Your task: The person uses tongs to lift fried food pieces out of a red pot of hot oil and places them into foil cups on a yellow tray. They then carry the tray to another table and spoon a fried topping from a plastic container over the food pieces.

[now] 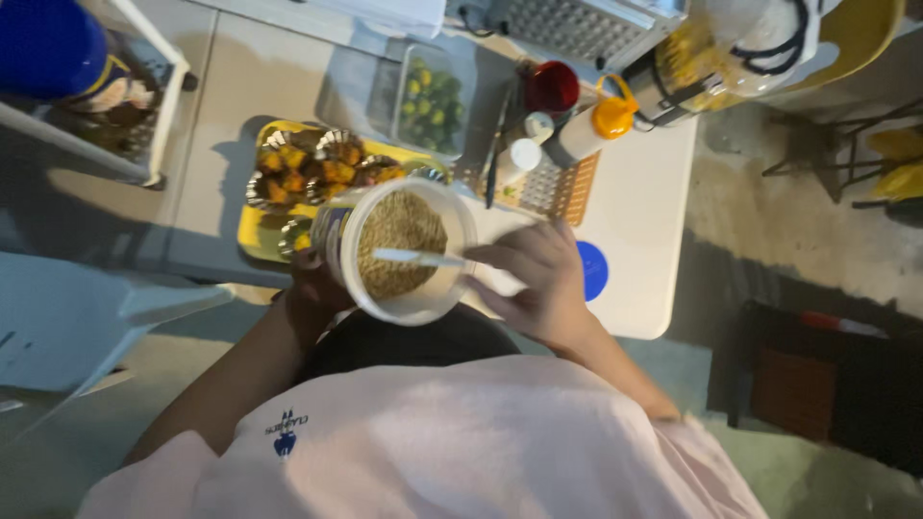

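— What can't you see of your left hand [310, 279]?

— Most of it. The tub [404, 248] covers your fingers; only the wrist edge shows, so your grip is hidden.

— And the spoon [418, 257]?

— Your right hand [538, 279] hides its handle end, and its tip is too blurred to tell what it carries.

— The tray [252, 231]?

— The tub hides its near corner. The blue jar [48, 43] is cut off by the top-left edge, and the clear box [433, 101] holds greenish pieces too blurred to name.
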